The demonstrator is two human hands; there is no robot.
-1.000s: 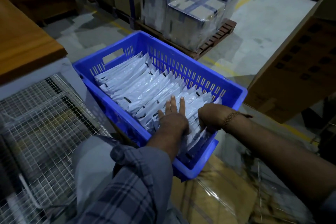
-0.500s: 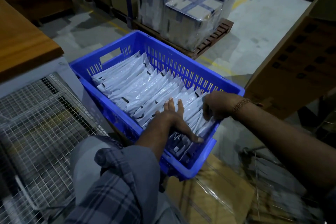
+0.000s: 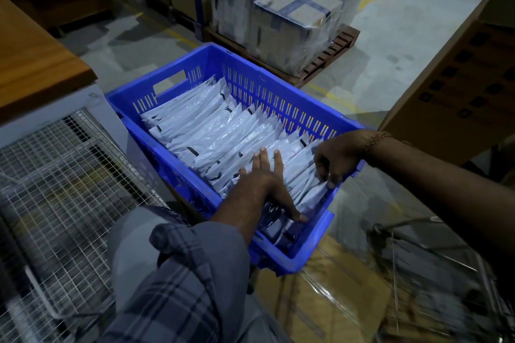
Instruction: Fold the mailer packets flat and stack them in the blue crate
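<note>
A blue crate sits in front of me, filled with a long row of white mailer packets standing on edge and leaning. My left hand lies flat with straight fingers pressing on the nearest packets, thumb spread toward the crate's near end. My right hand, with a bracelet at the wrist, curls its fingers over the right ends of the nearest packets by the crate's right corner. The packets under both hands are partly hidden.
A wire mesh cage and a wooden tabletop stand to my left. Wrapped cartons on a pallet lie beyond the crate. A large cardboard box is at right, a wire trolley at lower right.
My right hand moved from the packets' middle to their right ends near the crate corner. My left hand spread its thumb toward the near end and kept pressing.
</note>
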